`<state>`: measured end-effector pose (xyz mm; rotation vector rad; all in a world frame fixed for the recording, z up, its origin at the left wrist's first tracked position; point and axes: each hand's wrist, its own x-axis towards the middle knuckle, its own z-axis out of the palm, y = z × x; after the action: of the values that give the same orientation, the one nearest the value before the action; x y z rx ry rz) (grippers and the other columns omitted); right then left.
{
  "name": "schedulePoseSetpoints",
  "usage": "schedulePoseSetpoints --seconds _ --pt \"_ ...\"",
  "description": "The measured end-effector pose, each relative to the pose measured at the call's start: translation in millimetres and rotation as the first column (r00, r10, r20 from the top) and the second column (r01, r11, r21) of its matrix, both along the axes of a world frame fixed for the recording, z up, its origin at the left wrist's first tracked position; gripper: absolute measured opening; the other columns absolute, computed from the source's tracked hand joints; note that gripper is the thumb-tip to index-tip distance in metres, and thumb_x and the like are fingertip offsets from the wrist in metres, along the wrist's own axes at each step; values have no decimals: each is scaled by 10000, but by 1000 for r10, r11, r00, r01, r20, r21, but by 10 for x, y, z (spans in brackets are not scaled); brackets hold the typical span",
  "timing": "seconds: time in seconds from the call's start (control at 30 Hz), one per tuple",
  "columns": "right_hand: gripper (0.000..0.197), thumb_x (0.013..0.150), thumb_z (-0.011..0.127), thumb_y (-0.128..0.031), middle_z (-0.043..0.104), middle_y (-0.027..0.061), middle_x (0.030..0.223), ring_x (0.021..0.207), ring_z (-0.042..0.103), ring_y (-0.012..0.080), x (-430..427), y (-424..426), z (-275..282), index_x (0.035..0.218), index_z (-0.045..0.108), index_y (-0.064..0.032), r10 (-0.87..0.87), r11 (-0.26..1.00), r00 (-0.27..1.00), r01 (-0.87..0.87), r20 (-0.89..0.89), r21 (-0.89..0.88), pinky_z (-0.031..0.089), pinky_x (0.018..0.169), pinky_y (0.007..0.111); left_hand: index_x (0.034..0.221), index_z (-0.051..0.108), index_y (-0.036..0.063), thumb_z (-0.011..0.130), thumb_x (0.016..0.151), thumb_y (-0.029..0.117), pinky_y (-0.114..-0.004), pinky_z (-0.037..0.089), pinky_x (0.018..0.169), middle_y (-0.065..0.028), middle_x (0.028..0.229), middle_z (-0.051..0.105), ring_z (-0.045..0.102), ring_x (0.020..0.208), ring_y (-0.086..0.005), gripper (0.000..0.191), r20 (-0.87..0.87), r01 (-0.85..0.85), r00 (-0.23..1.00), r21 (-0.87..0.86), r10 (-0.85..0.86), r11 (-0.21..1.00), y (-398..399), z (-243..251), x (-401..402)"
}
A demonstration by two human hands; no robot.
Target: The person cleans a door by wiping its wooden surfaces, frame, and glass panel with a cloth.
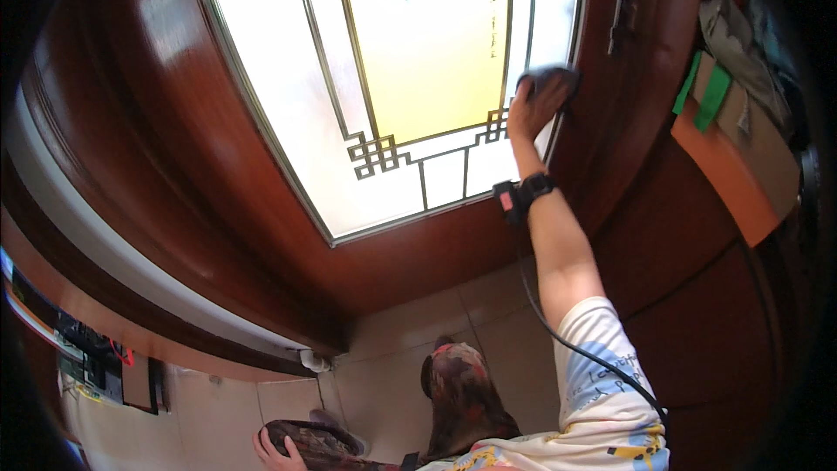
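Note:
A wooden door with a patterned glass panel (pixel 431 98) stands before me. My right hand (pixel 539 104) presses a dark cloth (pixel 556 78) on the right side of the glass, beside the frame. The cloth is blurred, so its folds do not show. A wrist strap with a small black device (pixel 513 201) sits on my right forearm, and a black cable runs from it along the arm. Low at the left, my left hand (pixel 278 450) rests on my bent left knee (pixel 307 438), fingers spread, with no object seen in it.
A metal door handle (pixel 616 13) is right of the glass. Farther right, a cardboard piece with green strips (pixel 765 124), an orange sheet (pixel 722 173) and a grey bag or cloth (pixel 735 33) lie on a dark wooden surface. Pale floor tiles (pixel 386 392) spread below.

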<state>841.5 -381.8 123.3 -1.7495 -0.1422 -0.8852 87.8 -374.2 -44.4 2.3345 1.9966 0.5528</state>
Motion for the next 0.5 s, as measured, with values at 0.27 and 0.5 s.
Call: schedulePoseSetpoints --seconds 0.27,0.5 --pt "792 940 455 -438 24 272 1545 1436 33 416 -800 732 -612 1505 85 -24 92 978 993 -75 -80 193 35 1153 561 1305 483 80 582 911 292 -467 403 977 -184 1370 430 431 1240 -382 458 39 29 999 66 -31 997 -30 -36 -104" --pt "771 816 663 -336 200 233 1530 1403 142 460 -1516 1037 1025 1457 312 -93 154 941 843 34 515 -338 69 1136 604 1303 476 62 622 875 244 -495 382 1004 -230 1367 413 418 1238 -420 487 93 97 990 69 -103 993 -29 55 -50"
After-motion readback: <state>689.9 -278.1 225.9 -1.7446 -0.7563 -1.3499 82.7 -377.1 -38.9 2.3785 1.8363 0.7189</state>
